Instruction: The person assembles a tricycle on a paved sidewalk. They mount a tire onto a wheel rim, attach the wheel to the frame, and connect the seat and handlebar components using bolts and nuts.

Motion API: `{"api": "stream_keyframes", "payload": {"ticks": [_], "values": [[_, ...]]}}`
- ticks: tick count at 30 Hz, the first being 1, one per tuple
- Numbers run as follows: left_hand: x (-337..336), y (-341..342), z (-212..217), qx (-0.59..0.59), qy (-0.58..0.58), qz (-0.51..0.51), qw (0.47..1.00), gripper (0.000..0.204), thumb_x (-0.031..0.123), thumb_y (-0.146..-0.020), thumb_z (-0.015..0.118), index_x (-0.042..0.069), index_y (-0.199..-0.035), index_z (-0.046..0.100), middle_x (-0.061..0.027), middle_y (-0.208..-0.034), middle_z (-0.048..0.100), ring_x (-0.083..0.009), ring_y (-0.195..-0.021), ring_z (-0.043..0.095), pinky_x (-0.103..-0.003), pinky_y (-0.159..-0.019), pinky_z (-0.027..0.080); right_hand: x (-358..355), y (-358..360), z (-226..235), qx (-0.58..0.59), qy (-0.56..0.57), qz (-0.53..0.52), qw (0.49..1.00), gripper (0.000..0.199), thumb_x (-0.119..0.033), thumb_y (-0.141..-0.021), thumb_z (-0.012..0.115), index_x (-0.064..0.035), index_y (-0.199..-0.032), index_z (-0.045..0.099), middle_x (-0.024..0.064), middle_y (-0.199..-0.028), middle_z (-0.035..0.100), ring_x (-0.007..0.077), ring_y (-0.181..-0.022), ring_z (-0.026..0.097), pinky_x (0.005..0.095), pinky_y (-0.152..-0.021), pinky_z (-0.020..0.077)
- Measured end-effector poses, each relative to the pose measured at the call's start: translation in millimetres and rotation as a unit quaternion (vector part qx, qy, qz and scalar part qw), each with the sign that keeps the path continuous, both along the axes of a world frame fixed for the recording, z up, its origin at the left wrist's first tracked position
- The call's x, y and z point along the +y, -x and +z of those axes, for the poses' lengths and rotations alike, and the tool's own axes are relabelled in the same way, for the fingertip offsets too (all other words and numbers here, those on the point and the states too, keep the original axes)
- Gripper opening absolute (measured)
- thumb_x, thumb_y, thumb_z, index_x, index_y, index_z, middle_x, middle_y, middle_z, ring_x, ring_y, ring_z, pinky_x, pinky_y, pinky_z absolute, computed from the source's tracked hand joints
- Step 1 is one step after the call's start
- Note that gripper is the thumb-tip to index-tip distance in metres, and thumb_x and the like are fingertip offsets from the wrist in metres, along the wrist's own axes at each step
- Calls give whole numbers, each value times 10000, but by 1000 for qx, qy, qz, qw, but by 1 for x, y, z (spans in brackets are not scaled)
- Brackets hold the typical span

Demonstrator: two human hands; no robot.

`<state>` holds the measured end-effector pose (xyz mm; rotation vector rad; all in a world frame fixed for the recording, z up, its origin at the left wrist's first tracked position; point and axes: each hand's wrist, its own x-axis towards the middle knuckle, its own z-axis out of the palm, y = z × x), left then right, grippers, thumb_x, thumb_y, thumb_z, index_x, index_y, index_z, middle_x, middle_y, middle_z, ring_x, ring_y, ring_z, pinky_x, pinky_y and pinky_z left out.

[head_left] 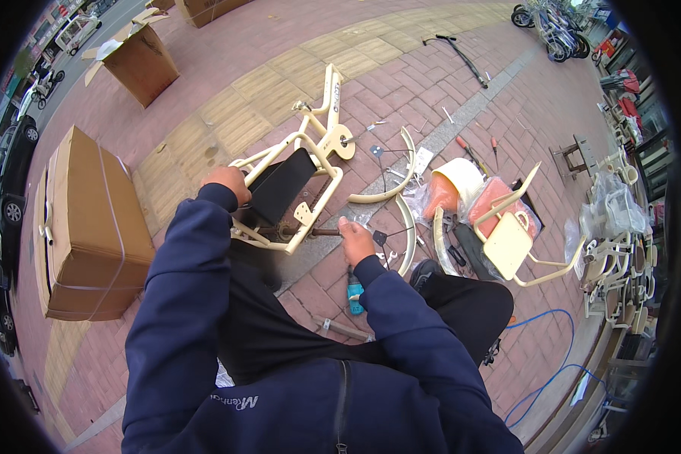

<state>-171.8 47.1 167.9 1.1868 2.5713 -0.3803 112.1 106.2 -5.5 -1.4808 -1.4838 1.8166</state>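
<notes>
A cream metal cycle frame [324, 206] stands on the brick paving in front of me, with a black box [281, 186] set inside its tubes. My left hand [230, 183] is closed round the tubing at the frame's left side, partly hidden by its own sleeve. A dark axle rod [325, 232] sticks out from the frame's lower right. My right hand [356, 240] is closed on the outer end of this rod. Close below it lies a teal power tool [356, 293]. Cream curved mudguards [380, 198] lie just right of the frame.
To the left stands a large cardboard box [91, 227]; another carton [140, 68] is farther off. Screwdrivers [473, 155], a hand pump [461, 60], orange-red wrapped parts [443, 195] and a cream bracket [507, 246] lie at right. A blue hose [571, 333] curves at lower right.
</notes>
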Motion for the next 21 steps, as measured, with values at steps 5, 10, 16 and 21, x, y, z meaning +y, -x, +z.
{"api": "stream_keyframes", "payload": {"ticks": [5, 10, 16, 21], "values": [[-9, -43, 3, 6, -63, -29, 998, 268, 254, -761, 675, 65, -948, 703, -156, -932, 699, -343, -898, 677, -449, -781, 550, 21, -18, -27, -47, -1, -108, 993, 484, -421, -987, 473, 20, -945, 670, 107, -635, 585, 223, -622, 609, 357, -548, 456], [-4, -107, -3, -101, -433, -99, 890, 122, 162, -856, 644, 45, -891, 636, -172, -817, 651, -368, -790, 647, -459, -696, 503, 15, -10, 29, 246, 232, -75, 938, 405, -380, -1014, 433, -15, -977, 607, 48, -808, 629, 205, -746, 643, 331, -699, 498], [-3, -195, -41, -328, -446, -173, 814, 353, 224, -917, 606, -24, -1161, 545, -201, -1073, 568, -371, -1005, 549, -446, -899, 423, -9, 19, 45, 451, 244, -118, 851, 336, -313, -1026, 409, -34, -1089, 585, 91, -1006, 637, 222, -917, 630, 331, -841, 506], [-3, -209, -47, -364, -416, -248, 796, 478, 264, -910, 631, -28, -1261, 493, -222, -1276, 534, -412, -1203, 488, -461, -1011, 378, 33, -30, -1, 394, 370, -133, 831, 236, -282, -991, 505, -54, -987, 565, 85, -854, 597, 208, -712, 595, 330, -664, 513]]}}
